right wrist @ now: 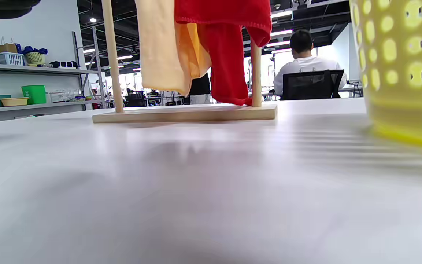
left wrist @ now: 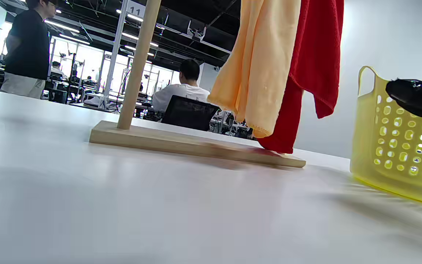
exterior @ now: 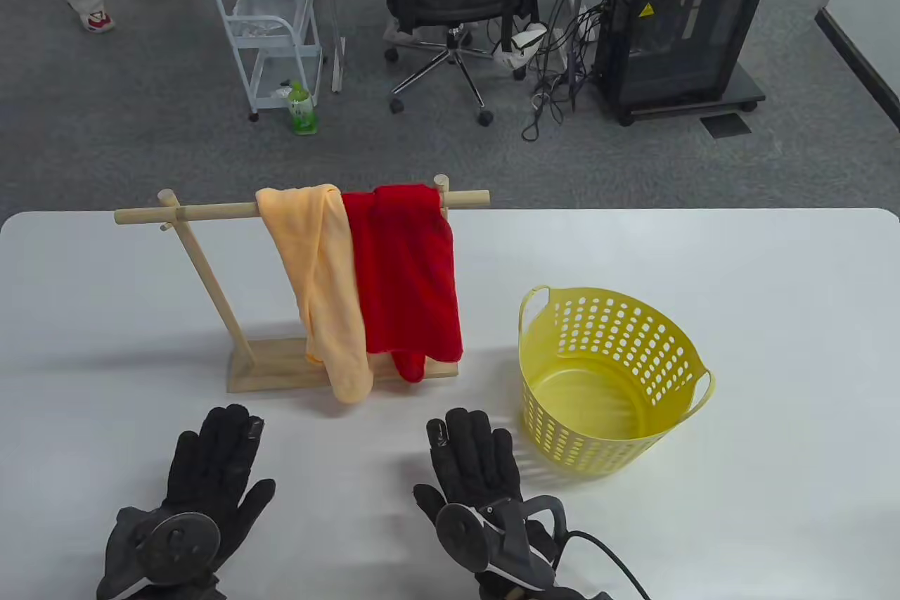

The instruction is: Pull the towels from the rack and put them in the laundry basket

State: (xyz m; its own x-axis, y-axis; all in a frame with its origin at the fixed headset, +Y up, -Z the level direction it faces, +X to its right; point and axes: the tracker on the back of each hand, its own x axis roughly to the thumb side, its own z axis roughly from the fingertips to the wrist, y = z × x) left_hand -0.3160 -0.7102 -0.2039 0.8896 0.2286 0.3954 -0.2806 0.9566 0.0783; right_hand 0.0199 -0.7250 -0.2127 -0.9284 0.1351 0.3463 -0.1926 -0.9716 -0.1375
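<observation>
Obstacles: wooden rack [exterior: 281,276] near the table's [exterior: 773,347] far edge, left of centre, hung with orange towel [exterior: 320,290] and red towel [exterior: 408,276]; yellow basket [exterior: 612,375] just right. Passage: bare table along near edge, left and right sides.

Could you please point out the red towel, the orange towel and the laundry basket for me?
red towel [exterior: 408,276], table view, middle of its hanging front.
orange towel [exterior: 320,276], table view, middle of its hanging front.
laundry basket [exterior: 633,340], table view, perforated inner wall.

Left hand [exterior: 204,487] flat, palm down, fingers straight toward 12 o'clock. Right hand [exterior: 474,480] at its 3 o'clock, same pose.
</observation>
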